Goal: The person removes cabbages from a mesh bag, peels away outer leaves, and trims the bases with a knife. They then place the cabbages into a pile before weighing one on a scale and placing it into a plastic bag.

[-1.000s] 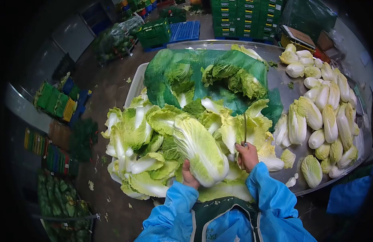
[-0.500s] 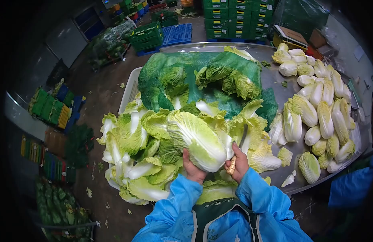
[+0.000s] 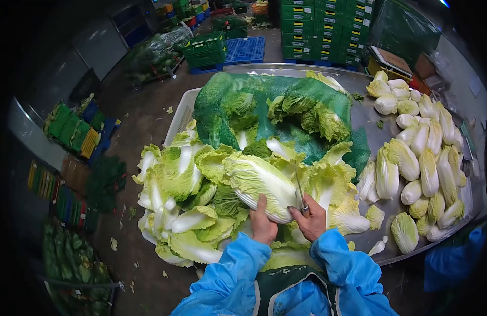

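Observation:
A pale napa cabbage (image 3: 264, 181) lies tilted across the middle, its base toward me. My left hand (image 3: 263, 221) grips its lower left side, thumb on top. In my right hand (image 3: 311, 217) is a knife (image 3: 299, 189), its blade pointing up and away along the cabbage's right side. That hand's thumb is by the cabbage base. Under and around the cabbage lie loose outer leaves (image 3: 183, 179), heaped on a white crate (image 3: 183, 113). Just beyond, a green mesh bag (image 3: 222, 113) holds more leafy cabbages.
Many trimmed napa cabbages (image 3: 428, 168) are piled on the right of the metal table (image 3: 378, 138). Stacked green crates (image 3: 328, 31) stand behind it. A blue pallet (image 3: 245, 50) and further crates (image 3: 75, 129) are on the floor to the back and left.
The cabbage has rolled in my hands, showing a whiter side. My left thumb has come over its top. The knife blade has swung to the left, closer to the cabbage. The view has shifted slightly.

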A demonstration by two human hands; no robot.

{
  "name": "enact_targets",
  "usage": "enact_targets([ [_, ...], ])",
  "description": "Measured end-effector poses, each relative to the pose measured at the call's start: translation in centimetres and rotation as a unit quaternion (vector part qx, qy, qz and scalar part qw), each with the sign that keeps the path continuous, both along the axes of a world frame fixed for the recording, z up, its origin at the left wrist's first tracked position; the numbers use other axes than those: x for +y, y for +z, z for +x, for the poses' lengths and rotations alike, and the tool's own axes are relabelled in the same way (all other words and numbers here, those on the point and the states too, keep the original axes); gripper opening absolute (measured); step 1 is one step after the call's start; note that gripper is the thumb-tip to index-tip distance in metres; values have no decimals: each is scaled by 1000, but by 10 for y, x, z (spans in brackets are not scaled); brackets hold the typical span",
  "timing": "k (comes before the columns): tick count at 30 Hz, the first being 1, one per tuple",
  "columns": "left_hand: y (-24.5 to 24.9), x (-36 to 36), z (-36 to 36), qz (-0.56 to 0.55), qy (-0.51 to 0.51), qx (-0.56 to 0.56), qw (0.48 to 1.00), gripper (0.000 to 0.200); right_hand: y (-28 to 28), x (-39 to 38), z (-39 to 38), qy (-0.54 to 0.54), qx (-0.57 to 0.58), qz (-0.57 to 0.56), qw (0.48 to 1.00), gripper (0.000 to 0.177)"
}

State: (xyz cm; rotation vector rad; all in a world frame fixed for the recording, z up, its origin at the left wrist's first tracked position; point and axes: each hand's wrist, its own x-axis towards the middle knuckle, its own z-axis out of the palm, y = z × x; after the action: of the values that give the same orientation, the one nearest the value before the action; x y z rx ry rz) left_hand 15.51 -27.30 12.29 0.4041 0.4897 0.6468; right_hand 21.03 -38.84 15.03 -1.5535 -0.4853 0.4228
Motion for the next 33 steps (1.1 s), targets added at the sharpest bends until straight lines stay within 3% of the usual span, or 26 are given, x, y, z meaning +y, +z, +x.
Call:
enact_targets([
  [3,1,-2,0,-17,-4,4,1000,55,-3,-7,3,-69,70,16,995,42],
  [6,-7,1,-1,-38,-13,-3,999,58,-5,-24,29,-161,296,148,930,32],
  [7,-6,2,-2,-47,-18,-13,999,59,-5,-39,43,-123,279,127,944,51],
  [8,-5,2,-2,-48,-22,-12,999,59,-10,-42,45,-127,279,127,943,51],
  [9,-2,2,-2,-30,-17,-6,999,57,-12,-42,48,-108,122,0,987,58],
  [10,0,0,-3,-12,-14,1,1000,56,-5,-38,47,-85,-38,-127,988,66],
  [11,0,-2,-1,-12,-18,2,1000,56,13,-26,38,-72,-141,-118,980,77],
  [12,0,-6,2,31,-13,25,999,54,13,-17,38,-76,-142,-118,980,77],
  [14,-1,-14,5,74,-9,48,996,53,5,-3,39,39,-146,-171,974,80],
  [16,-5,-22,7,117,-10,93,989,52,-4,2,41,40,-141,-189,971,74],
  [18,-10,-27,7,113,-19,103,988,59,-12,1,48,71,46,-174,981,65],
  [20,-21,-35,8,144,-38,128,980,54,-43,-2,49,52,24,-150,987,59],
  [22,-39,-38,7,129,-46,141,980,60,-55,-7,48,78,-16,-264,961,59],
  [27,-73,-45,5,149,-51,259,953,65,-110,-9,34,4,-87,-310,947,46],
  [29,-80,-44,4,168,-55,257,950,67,-104,-6,26,-69,-137,-280,948,29],
  [33,-94,-42,3,231,-61,285,928,65,-133,-6,30,-129,-117,-276,945,27],
])
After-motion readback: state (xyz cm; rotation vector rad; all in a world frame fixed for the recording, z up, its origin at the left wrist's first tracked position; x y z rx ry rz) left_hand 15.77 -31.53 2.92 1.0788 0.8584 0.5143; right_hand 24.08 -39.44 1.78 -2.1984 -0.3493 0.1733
